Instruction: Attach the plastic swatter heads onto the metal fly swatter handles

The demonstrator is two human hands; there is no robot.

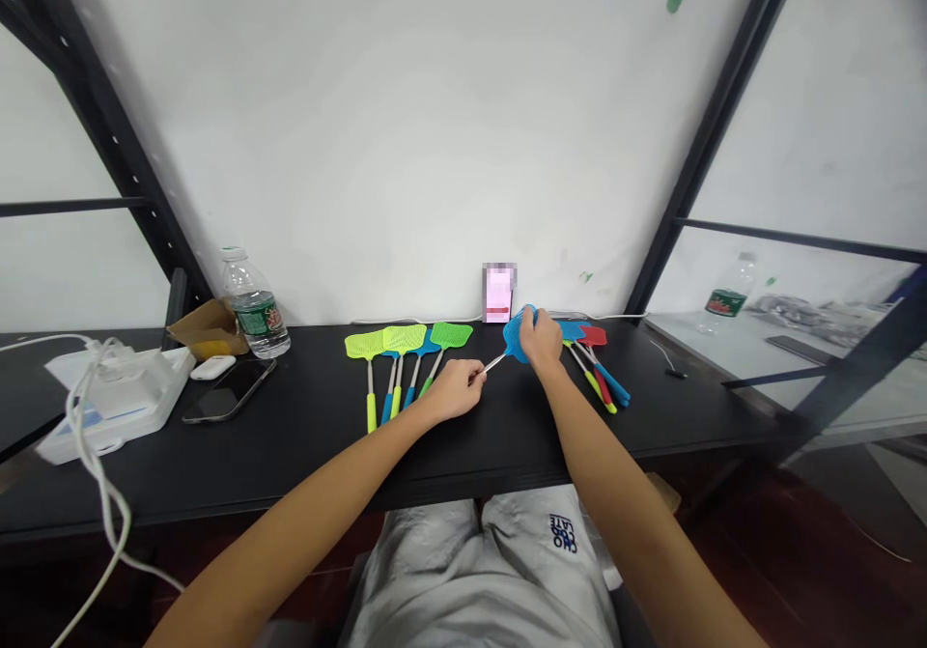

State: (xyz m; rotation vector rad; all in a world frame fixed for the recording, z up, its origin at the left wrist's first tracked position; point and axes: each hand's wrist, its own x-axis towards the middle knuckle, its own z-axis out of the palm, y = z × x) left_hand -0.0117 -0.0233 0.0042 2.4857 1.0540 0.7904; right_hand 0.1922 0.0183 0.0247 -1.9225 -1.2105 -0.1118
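Observation:
A blue fly swatter (516, 335) is held between both hands above the black table (304, 445). My right hand (541, 337) is closed over its blue mesh head. My left hand (458, 387) is closed round the thin metal shaft near its lower end. To the left lie several fly swatters (406, 349) in a row, with yellow-green, blue and green heads. To the right lies another bunch of swatters (598, 363) with red and blue heads and coloured handles.
A water bottle (253, 305), a cardboard piece (207, 329), a dark phone (230, 390), a small white case (212, 368) and a white box with a cable (116, 392) occupy the table's left. A small pink item (499, 293) stands against the wall. Black shelf uprights (710, 136) flank the table.

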